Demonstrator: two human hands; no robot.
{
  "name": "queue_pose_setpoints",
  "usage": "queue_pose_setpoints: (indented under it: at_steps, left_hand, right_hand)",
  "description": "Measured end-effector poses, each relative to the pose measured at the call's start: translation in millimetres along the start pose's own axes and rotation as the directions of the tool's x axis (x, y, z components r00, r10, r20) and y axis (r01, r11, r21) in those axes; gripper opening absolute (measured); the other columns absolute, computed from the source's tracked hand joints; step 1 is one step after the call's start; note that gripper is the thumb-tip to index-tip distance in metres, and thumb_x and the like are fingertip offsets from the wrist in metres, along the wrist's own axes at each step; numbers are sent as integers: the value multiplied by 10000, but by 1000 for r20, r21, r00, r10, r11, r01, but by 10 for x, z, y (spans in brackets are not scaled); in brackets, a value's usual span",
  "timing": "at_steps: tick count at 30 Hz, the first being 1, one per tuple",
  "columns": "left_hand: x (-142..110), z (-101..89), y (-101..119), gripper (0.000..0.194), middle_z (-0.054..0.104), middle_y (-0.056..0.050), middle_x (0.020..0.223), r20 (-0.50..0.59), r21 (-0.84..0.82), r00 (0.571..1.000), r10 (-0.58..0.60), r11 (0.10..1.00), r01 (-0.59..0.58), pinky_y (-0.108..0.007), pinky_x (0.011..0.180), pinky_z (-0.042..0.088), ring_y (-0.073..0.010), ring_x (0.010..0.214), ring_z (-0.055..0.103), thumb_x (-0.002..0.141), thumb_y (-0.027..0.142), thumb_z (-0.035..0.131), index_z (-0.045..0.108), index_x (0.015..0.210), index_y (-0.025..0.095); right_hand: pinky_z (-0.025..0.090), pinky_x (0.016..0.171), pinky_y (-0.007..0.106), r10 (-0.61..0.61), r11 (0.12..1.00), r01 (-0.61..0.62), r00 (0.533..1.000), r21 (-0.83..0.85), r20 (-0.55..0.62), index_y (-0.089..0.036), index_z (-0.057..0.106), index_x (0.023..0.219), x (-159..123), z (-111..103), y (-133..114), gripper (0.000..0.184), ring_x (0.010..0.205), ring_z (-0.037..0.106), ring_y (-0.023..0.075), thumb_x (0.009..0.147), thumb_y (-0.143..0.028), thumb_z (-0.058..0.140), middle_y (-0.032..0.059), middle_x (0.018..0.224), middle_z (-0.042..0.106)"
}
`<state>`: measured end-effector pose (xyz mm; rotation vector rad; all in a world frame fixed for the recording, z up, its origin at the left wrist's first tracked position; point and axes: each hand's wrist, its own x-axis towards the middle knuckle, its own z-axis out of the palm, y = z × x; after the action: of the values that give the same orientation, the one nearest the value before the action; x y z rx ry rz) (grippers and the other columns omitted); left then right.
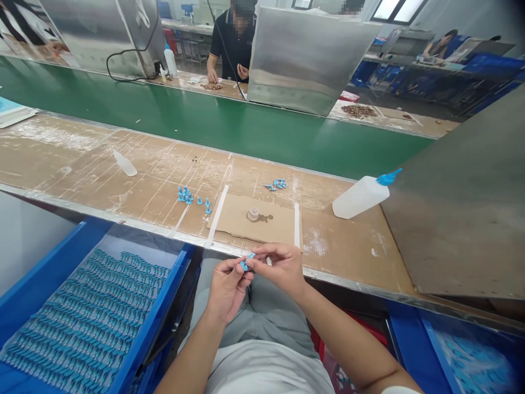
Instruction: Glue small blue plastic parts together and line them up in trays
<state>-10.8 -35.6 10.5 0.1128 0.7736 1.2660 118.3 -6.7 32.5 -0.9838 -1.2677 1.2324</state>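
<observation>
My left hand (229, 287) and my right hand (281, 268) meet over my lap, just off the table's front edge. Between them is a small blue plastic piece (245, 265), pinched by the fingertips of both. Its exact shape is partly covered by my fingers. Just beyond, a cardboard sheet (233, 216) taped to the table bears a small clear cup (253, 214) with dark wet spots beside it. Left of the sheet stand several small blue pieces (185, 195); behind it lies another small cluster of blue parts (279, 184).
A white bottle with blue nozzle (361, 198) lies tilted at right, near a metal panel (459, 208). A small squeeze bottle (125, 163) lies at left. A blue tray (176, 273) holds rows of blue parts. Beyond the green belt (184, 115), a person (232, 49) works.
</observation>
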Motion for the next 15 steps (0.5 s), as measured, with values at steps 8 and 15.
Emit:
queue_pose_setpoints:
  at_steps: [8,15]
  left_hand:
    - [-27,12,-47,293,644,19,512,15,-61,999,30,998,-29,-71,383,452,-48,404,580,443,258,871,647,590,138]
    - [21,-38,-132,309,598,57,512,52,-129,996,70,990,-63,-67,394,441,-10,400,519,447,260,876,610,562,151]
  right_hand:
    - [540,514,234,82,996,-83,996,31,24,-189,726,826,-30,43,1,254,534,648,146,598,-231,830,21,617,695]
    - [539,479,224,101,993,-103,994,50,30,-177,719,751,-47,127,30,215,491,642,145,588,-265,828,18,566,679]
